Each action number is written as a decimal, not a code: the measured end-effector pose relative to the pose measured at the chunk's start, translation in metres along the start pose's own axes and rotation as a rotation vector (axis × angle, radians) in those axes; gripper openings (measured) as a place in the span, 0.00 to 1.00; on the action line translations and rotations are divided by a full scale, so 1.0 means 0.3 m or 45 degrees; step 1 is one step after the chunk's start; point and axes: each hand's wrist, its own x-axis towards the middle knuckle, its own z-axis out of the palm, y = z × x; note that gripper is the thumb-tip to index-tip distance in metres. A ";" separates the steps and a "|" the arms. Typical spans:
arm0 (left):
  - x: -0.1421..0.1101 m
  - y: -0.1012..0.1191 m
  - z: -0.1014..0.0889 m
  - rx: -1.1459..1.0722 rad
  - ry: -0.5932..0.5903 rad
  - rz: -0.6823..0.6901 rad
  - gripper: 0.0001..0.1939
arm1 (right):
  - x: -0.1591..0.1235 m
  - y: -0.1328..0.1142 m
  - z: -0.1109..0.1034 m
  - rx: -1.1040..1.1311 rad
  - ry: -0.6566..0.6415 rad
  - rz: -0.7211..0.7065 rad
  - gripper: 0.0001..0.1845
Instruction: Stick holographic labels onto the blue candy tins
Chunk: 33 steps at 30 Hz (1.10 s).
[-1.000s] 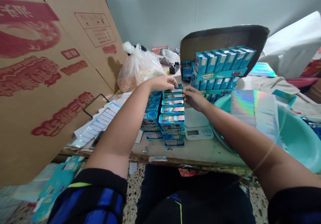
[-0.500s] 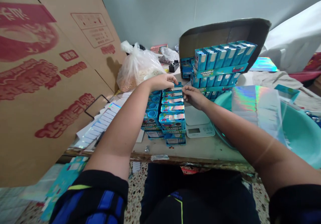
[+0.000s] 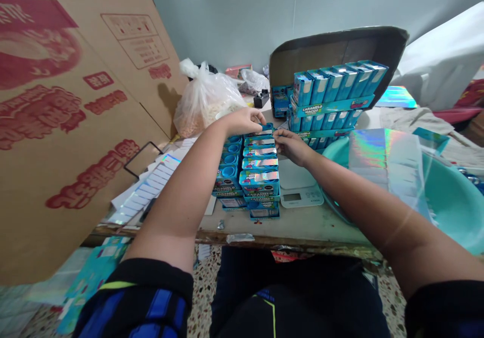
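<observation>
A row of small blue candy boxes (image 3: 259, 177) stands upright in a display tray on the table, with silvery strips across most tops. My left hand (image 3: 247, 121) reaches over the row's far end, its bent fingers closed at the top of the rearmost candy box (image 3: 267, 127). At that box's right side is my right hand (image 3: 290, 145), thumb and fingers pinched together; what lies between them, if anything, is hidden. Left of this row, partly behind my left forearm, stands a second row of candy boxes (image 3: 229, 171) with round openings on top.
A white kitchen scale (image 3: 301, 196) sits right of the rows, beside a turquoise basin (image 3: 457, 202) with shiny sticker sheets (image 3: 385, 164). Behind are stacked full display trays (image 3: 333, 107) and an open carton (image 3: 340, 45). A tied plastic bag (image 3: 207, 96) and large cardboard box (image 3: 86, 126) stand left.
The view has shifted slightly. Both hands stay at the far end of the row, with only small finger movements.
</observation>
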 end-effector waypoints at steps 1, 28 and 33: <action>-0.001 0.002 0.000 0.002 0.006 -0.007 0.16 | 0.000 0.000 0.000 0.001 0.003 0.003 0.20; 0.003 0.013 -0.002 0.085 -0.052 0.009 0.16 | -0.001 -0.002 -0.001 -0.006 -0.014 -0.005 0.17; -0.001 0.016 -0.002 0.053 -0.057 0.011 0.15 | -0.001 -0.001 0.000 0.003 -0.017 -0.008 0.18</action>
